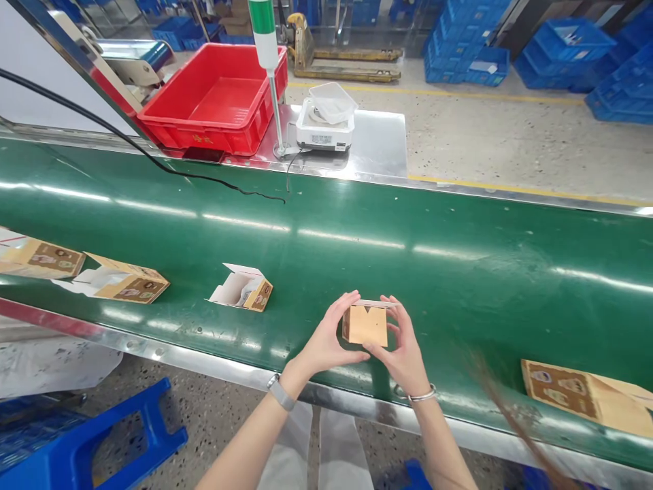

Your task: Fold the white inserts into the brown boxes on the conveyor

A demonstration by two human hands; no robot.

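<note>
A small tan cardboard box [365, 324] is held just above the green conveyor belt [357, 258], near its front edge. My left hand [326, 340] grips its left side, fingers curled over the top. My right hand [400, 347] grips its right side, thumb under the front face. An open small box [242, 288] with white flaps lies on the belt to the left of my hands. Further left lie two more brown boxes [127, 281] [38, 258]. Another brown box [586, 395] lies at the right near the belt's front edge.
Behind the belt a red crate [214, 102] and a white scale [325, 126] with a clear tray stand on a steel shelf beside a signal-light pole [273, 82]. A black cable [153, 160] trails onto the belt. A blue stool [92, 435] stands at lower left. Blue crates are stacked beyond.
</note>
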